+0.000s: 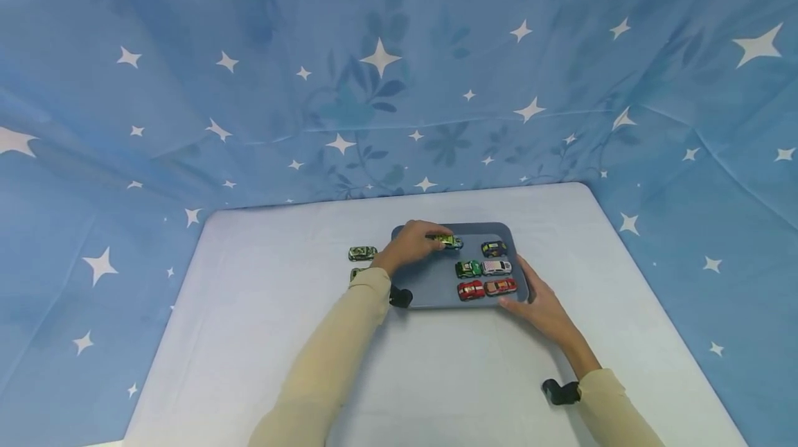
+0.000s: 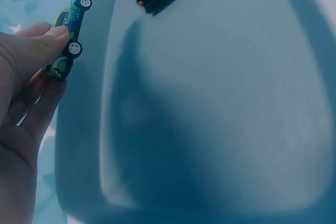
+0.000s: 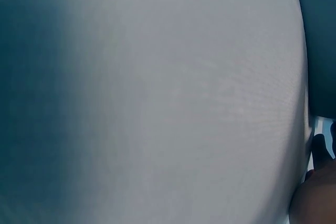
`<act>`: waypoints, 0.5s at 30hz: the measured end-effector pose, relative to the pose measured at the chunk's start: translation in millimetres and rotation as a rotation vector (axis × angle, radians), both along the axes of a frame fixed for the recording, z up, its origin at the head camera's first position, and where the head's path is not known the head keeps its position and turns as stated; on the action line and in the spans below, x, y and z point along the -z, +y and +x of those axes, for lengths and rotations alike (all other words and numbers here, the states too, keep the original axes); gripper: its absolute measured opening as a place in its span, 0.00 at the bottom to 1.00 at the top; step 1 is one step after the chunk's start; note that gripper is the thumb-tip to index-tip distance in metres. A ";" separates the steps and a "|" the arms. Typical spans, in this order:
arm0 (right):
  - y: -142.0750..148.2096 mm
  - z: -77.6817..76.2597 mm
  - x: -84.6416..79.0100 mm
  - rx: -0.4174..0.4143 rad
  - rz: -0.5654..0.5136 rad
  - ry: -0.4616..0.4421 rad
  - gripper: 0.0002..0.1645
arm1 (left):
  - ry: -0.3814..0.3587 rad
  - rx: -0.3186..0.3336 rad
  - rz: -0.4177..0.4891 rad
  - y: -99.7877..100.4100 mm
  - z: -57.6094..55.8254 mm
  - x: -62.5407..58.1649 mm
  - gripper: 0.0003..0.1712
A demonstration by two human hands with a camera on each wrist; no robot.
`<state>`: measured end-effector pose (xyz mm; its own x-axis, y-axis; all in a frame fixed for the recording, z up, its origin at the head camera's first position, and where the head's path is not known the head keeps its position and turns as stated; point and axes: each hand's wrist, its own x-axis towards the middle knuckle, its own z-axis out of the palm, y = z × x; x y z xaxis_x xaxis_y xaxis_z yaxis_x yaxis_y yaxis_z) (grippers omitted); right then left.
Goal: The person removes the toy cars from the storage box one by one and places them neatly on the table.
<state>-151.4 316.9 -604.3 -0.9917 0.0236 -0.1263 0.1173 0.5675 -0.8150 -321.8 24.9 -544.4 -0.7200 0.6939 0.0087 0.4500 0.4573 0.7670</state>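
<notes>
My left hand (image 1: 411,244) pinches a green-and-yellow toy car (image 1: 450,242) between thumb and fingers, over the back part of a grey tray (image 1: 430,287). In the left wrist view this toy car (image 2: 71,35) is tipped on edge, its white-hubbed wheels showing. My right hand (image 1: 541,305) holds the tray's front right corner, thumb at the front edge and fingers along the right side. Inside the tray, on the right, sit a dark toy car (image 1: 494,249), a green one (image 1: 468,269), a pale one (image 1: 497,267) and two red ones, including this red car (image 1: 470,290).
Left of the tray, a green patterned toy car (image 1: 362,253) stands on the white table (image 1: 262,308). Another green car (image 1: 357,272) there is partly hidden by my left arm. A blue curtain (image 1: 262,86) with white stars hangs behind the table and along its sides.
</notes>
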 end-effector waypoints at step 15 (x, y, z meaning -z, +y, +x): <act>0.9 -0.5 1.9 -0.005 0.002 -0.002 0.67 | 0.060 -0.025 -0.022 -45.6 -3.0 -18.8 0.20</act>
<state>-151.9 317.8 -606.2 -0.9915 0.0184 -0.1285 0.1160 0.5698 -0.8136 -324.9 -20.7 -525.5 -0.7361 0.6759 0.0375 0.4830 0.4856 0.7286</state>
